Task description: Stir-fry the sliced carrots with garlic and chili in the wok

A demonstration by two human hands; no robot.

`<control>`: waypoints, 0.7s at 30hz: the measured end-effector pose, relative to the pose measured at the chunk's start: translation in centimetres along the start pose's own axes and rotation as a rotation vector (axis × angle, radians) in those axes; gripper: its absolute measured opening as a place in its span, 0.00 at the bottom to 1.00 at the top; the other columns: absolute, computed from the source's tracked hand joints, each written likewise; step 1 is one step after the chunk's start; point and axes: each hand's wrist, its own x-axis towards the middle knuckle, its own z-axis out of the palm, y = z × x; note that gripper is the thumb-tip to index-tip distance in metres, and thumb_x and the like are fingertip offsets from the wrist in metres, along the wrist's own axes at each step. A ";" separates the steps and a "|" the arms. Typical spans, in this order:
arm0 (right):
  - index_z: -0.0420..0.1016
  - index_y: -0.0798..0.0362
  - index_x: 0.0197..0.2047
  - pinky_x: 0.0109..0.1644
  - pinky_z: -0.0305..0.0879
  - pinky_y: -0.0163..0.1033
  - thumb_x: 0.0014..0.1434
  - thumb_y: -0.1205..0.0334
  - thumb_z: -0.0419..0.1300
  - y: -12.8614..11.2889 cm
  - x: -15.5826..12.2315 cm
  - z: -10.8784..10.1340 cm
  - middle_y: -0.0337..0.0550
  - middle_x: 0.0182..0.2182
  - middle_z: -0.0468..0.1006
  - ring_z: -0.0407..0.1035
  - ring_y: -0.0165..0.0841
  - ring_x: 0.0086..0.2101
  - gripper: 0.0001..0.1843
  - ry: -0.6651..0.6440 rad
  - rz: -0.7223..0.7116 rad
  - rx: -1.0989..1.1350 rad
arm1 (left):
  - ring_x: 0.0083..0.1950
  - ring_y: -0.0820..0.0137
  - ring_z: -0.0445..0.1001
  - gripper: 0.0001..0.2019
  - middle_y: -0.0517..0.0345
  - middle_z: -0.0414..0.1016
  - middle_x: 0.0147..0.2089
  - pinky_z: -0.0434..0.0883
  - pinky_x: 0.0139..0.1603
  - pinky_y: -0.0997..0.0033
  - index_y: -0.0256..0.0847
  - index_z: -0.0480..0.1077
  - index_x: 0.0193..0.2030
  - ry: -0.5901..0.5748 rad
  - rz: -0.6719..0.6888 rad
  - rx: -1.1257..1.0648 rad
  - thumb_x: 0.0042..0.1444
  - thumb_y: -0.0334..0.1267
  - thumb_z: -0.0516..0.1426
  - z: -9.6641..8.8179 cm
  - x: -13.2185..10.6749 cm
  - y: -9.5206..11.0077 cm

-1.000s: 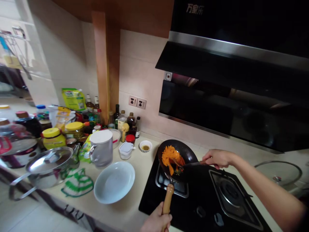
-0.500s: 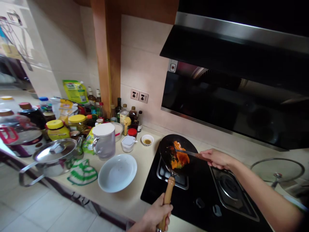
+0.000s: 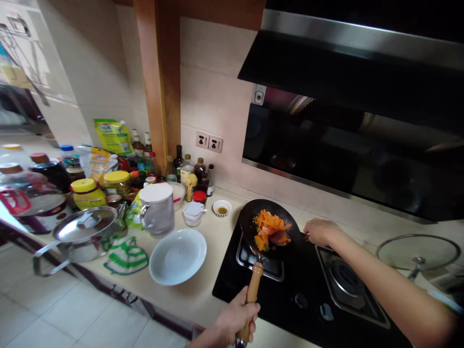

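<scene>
Cream counter point(image 3: 212, 251) along a tiled wall, 1 black range hood point(image 3: 333, 72) overhead, 2 sockets point(image 3: 209, 142) side by side on the tiles. 1 black cooktop point(image 3: 268, 316) set in the counter: 2 burner positions, 2 knobs point(image 3: 313, 307) at the front edge. Right-side burner point(image 3: 345, 280) has nothing on it; 1 dark wok point(image 3: 284, 210) sits over the left-side one, hiding most of it.

Wok contents: 1 heap of orange slices point(image 3: 270, 223), overlapping, can't count them; small green bits at the edge of the heap. 1 spatula point(image 3: 280, 238) in the wok, blade in against the right side of the heap.

Hands, 2 in view. Left hand point(image 3: 239, 314): fingers clamped around the wok's 1 wooden handle point(image 3: 256, 280), near its lower end. Right hand point(image 3: 321, 232): fingers closed on the spatula's grip just beyond the wok's right rim; most of the grip is hidden.

Left of the cooktop: 1 pale plate point(image 3: 177, 258), bare inside; 1 lidded pitcher point(image 3: 159, 217) behind it; 1 green-and-white cloth point(image 3: 126, 256); 1 steel pot point(image 3: 85, 249), lid on; 1 small bowl point(image 3: 213, 209) with brownish contents; 2 yellow-capped jars point(image 3: 89, 195). Bottles behind overlap, no reliable count. Far right: 1 glass lid point(image 3: 418, 249).
</scene>
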 end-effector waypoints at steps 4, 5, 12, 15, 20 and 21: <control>0.79 0.47 0.36 0.39 0.61 0.45 0.53 0.72 0.50 1.6 -1.5 0.6 0.53 0.42 0.77 0.71 0.46 0.43 0.17 0.129 -0.052 -0.114 | 0.16 0.80 0.58 0.17 0.70 0.61 0.22 0.58 0.16 0.80 0.44 0.54 0.36 0.003 -0.017 0.008 0.44 0.42 0.58 0.2 -0.3 0.3; 0.79 0.46 0.36 0.38 0.61 0.44 0.53 0.71 0.50 2.3 -1.8 0.3 0.52 0.41 0.77 0.72 0.46 0.42 0.18 0.141 -0.056 -0.135 | 0.16 0.80 0.58 0.17 0.70 0.61 0.22 0.58 0.16 0.80 0.44 0.54 0.36 0.007 -0.019 0.010 0.44 0.42 0.58 0.2 -0.3 0.3; 0.80 0.50 0.37 0.35 0.61 0.42 0.54 0.72 0.51 3.6 0.4 0.3 0.54 0.41 0.77 0.73 0.46 0.39 0.17 0.151 0.057 -0.182 | 0.16 0.80 0.58 0.20 0.69 0.61 0.23 0.58 0.17 0.79 0.45 0.54 0.37 0.002 -0.010 0.003 0.43 0.47 0.60 0.1 0.0 0.0; 0.78 0.46 0.44 0.36 0.61 0.40 0.57 0.72 0.48 2.7 1.5 2.5 0.51 0.39 0.78 0.73 0.43 0.40 0.21 0.213 0.011 -0.174 | 0.16 0.80 0.58 0.19 0.69 0.61 0.23 0.58 0.17 0.79 0.45 0.54 0.37 0.002 -0.017 0.009 0.44 0.45 0.59 0.0 -0.1 0.2; 0.71 0.38 0.53 0.33 0.59 0.40 0.60 0.69 0.45 4.9 0.8 3.9 0.48 0.37 0.76 0.73 0.42 0.36 0.24 0.359 -0.094 -0.201 | 0.17 0.80 0.58 0.16 0.69 0.61 0.23 0.59 0.17 0.79 0.45 0.54 0.38 0.003 -0.016 0.019 0.45 0.40 0.57 0.1 -0.2 0.3; 0.71 0.37 0.53 0.32 0.59 0.39 0.59 0.69 0.45 5.7 0.8 3.6 0.47 0.37 0.76 0.73 0.42 0.36 0.25 0.370 -0.093 -0.203 | 0.17 0.80 0.58 0.16 0.69 0.61 0.22 0.59 0.17 0.79 0.45 0.54 0.38 0.004 -0.018 0.023 0.45 0.40 0.57 0.1 -0.2 0.3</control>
